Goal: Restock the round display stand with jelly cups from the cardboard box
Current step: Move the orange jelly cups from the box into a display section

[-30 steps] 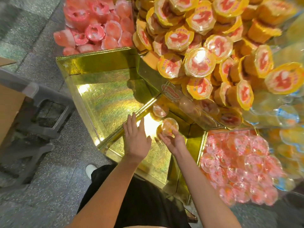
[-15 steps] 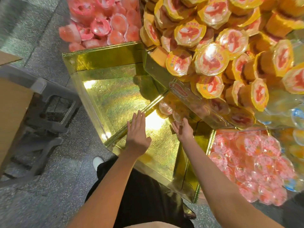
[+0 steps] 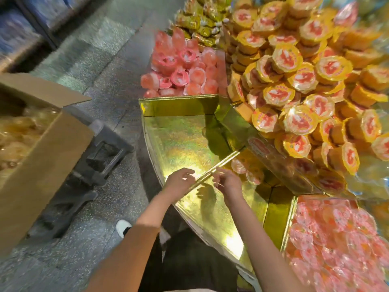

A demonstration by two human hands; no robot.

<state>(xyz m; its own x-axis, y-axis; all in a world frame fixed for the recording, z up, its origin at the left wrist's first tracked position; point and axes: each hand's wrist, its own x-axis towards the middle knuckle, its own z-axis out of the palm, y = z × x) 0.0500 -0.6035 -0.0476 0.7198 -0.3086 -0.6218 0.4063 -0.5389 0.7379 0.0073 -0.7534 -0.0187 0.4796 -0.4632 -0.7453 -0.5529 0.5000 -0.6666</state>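
A single wide-angle view, worn on the head, looks steeply down and forward; both forearms reach away from the lens, and the left hand (image 3: 179,180) and right hand (image 3: 228,182) sit close, near frame centre; the round display stand (image 3: 189,142) lies beyond them, the cardboard box (image 3: 42,157) far left; edges bend and blur.

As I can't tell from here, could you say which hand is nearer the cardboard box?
Left. The left hand is over the gold tray, on the side towards the cardboard box; the right hand is beyond the divider, farther away.
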